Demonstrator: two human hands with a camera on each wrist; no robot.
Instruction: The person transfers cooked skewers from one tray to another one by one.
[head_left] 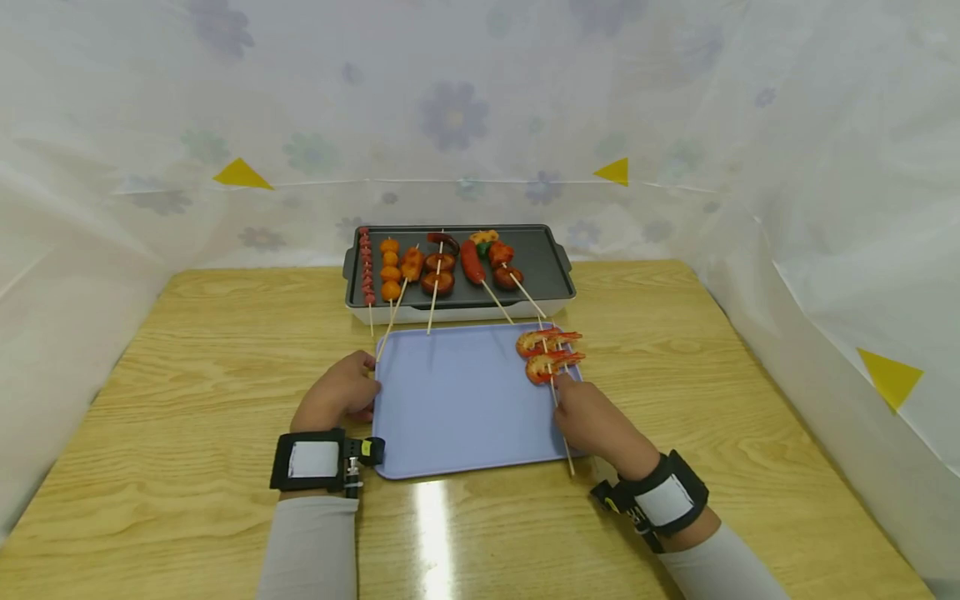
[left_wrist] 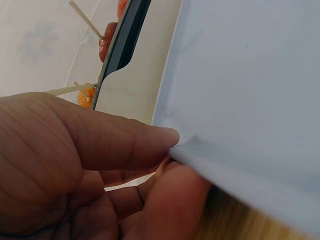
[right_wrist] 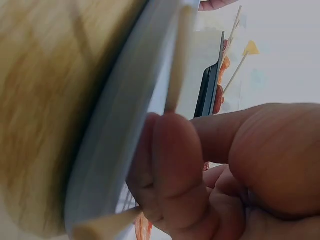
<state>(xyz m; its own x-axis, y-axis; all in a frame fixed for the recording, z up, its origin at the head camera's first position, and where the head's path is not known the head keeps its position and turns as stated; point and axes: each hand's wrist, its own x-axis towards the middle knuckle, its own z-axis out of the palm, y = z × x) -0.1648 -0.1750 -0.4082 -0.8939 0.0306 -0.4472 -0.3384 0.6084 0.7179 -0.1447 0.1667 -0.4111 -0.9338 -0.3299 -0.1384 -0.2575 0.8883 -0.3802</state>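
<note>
Two hands, head view: left hand (head_left: 341, 390) pinches the left rim of the lilac tray (head_left: 465, 408); right hand (head_left: 600, 425) holds the prawn skewer (head_left: 544, 367) by its lower part, at the tray's right edge
Prawn skewer: over the tray's far right corner, just ahead of the right hand and across the tray from the left; long axis runs from the grill pan (head_left: 538, 254) toward the person; curved orange-red prawns, glossy
Tray: smooth, plastic-looking, shallow rectangle with rounded corners, on the wood-grained surface (head_left: 675, 350)
Grill pan: dark flat plate, pale base, just beyond the tray; shiny brown mushrooms (head_left: 438, 284) and a red sausage (head_left: 472, 265) on it
Rim, left wrist view: thumb (left_wrist: 125, 142) above, fingertip beneath
Wooden stick, right wrist view: slim, pale, blurred, between close-set fingers; whether these also grip the tray, cannot tell
</note>
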